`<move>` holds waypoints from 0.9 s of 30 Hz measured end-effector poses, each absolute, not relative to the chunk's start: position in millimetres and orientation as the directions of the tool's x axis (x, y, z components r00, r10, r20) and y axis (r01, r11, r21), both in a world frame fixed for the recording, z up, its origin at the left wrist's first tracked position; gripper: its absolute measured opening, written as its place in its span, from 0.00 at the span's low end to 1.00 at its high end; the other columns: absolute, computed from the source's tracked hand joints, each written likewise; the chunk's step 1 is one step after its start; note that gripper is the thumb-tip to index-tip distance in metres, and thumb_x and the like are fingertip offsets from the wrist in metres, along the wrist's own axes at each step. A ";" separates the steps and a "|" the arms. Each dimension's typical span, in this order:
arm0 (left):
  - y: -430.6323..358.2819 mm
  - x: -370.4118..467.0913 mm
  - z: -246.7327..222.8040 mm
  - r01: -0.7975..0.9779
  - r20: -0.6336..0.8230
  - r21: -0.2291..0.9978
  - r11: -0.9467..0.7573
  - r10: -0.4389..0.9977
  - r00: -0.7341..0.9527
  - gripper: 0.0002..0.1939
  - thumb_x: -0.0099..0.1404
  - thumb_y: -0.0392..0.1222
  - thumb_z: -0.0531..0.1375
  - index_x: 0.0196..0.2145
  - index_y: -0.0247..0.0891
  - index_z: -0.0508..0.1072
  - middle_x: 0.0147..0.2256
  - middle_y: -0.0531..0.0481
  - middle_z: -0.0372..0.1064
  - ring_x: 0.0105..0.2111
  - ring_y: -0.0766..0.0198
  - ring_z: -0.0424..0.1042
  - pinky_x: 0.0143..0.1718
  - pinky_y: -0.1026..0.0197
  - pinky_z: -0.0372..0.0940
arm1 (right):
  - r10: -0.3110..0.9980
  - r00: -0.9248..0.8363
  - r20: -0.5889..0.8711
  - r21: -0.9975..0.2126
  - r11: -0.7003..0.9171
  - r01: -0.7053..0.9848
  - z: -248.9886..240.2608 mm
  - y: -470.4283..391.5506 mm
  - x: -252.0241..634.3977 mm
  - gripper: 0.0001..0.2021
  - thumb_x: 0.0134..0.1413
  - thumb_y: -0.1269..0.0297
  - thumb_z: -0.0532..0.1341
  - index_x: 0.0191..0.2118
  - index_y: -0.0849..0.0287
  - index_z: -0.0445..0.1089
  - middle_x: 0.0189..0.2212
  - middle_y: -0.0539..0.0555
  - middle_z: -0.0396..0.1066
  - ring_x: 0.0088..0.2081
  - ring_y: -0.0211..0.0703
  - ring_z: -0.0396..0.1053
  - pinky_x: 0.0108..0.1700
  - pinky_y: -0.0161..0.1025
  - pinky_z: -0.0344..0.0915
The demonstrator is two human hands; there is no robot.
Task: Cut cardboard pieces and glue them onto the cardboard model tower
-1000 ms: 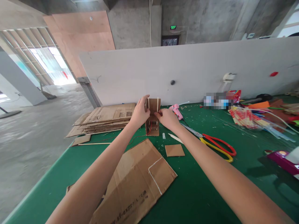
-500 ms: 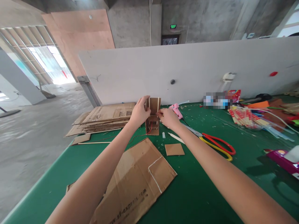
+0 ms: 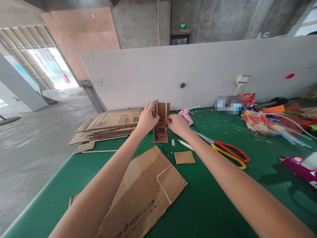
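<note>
A small upright cardboard structure (image 3: 161,137) stands on the green table near the wall, with a red wire at its lower front. My left hand (image 3: 148,116) grips the structure's left side. My right hand (image 3: 177,123) has its fingertips pinched at the right side, by a pale strip (image 3: 166,108) that runs up the back panel; anything between those fingertips is too small to make out. In front lie a small cardboard rectangle (image 3: 184,157), a white pointed stick (image 3: 185,144) and a short clear piece (image 3: 173,142).
Stacked cardboard (image 3: 112,122) lies left. A large cardboard sheet (image 3: 141,185) is under my forearms. To the right are a pink glue gun (image 3: 186,116), red and yellow scissors (image 3: 229,150), bagged sticks (image 3: 260,123) and a purple tool (image 3: 300,170). A pale wall (image 3: 138,77) stands behind.
The view has shifted slightly. My right fingertips have moved a little against the structure's right side; my left hand keeps its hold.
</note>
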State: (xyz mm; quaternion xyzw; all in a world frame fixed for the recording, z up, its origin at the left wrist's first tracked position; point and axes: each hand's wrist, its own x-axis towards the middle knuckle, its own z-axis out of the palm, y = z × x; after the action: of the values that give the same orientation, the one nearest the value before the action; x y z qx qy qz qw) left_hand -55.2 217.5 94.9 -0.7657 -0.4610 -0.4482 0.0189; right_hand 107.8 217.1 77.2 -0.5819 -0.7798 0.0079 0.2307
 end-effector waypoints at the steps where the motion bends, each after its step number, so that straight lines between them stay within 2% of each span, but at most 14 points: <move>1: 217.4 -55.3 95.0 0.725 0.703 0.381 -0.574 0.689 0.175 0.32 0.55 0.28 0.52 0.59 0.37 0.61 0.56 0.42 0.64 0.54 0.55 0.66 0.56 0.54 0.61 | 0.912 -0.215 0.351 -0.279 0.320 0.905 77.1 217.0 107.9 0.15 0.63 0.57 0.51 0.38 0.55 0.74 0.37 0.57 0.76 0.40 0.50 0.73 0.35 0.37 0.60; 11: 209.4 -54.2 99.3 0.779 0.673 0.365 -0.510 0.723 0.158 0.31 0.56 0.30 0.53 0.59 0.38 0.62 0.52 0.44 0.69 0.44 0.57 0.71 0.48 0.55 0.66 | 0.900 -0.223 0.374 -0.256 0.331 0.908 73.0 215.4 107.4 0.14 0.63 0.57 0.51 0.39 0.55 0.73 0.40 0.55 0.75 0.42 0.49 0.72 0.37 0.38 0.62; 15: 209.0 -54.6 100.6 0.784 0.675 0.349 -0.514 0.718 0.170 0.31 0.56 0.30 0.53 0.59 0.38 0.63 0.51 0.44 0.69 0.46 0.57 0.70 0.50 0.56 0.65 | 0.893 -0.232 0.386 -0.244 0.342 0.908 71.8 215.4 106.7 0.14 0.63 0.57 0.51 0.39 0.55 0.73 0.41 0.55 0.75 0.42 0.49 0.72 0.37 0.39 0.62; 27: 206.1 -56.2 102.5 0.806 0.655 0.341 -0.485 0.737 0.166 0.30 0.57 0.31 0.53 0.59 0.39 0.62 0.44 0.44 0.72 0.40 0.58 0.72 0.45 0.58 0.66 | 0.893 -0.234 0.384 -0.223 0.336 0.915 69.5 212.5 106.9 0.16 0.64 0.57 0.50 0.39 0.55 0.73 0.42 0.56 0.74 0.42 0.50 0.72 0.37 0.39 0.62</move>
State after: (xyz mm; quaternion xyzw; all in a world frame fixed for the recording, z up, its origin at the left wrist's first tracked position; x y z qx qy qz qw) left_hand -56.2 206.1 102.5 -0.7625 -0.5059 -0.4011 0.0426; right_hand 106.9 212.5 69.5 -0.5759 -0.7851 -0.0241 0.2268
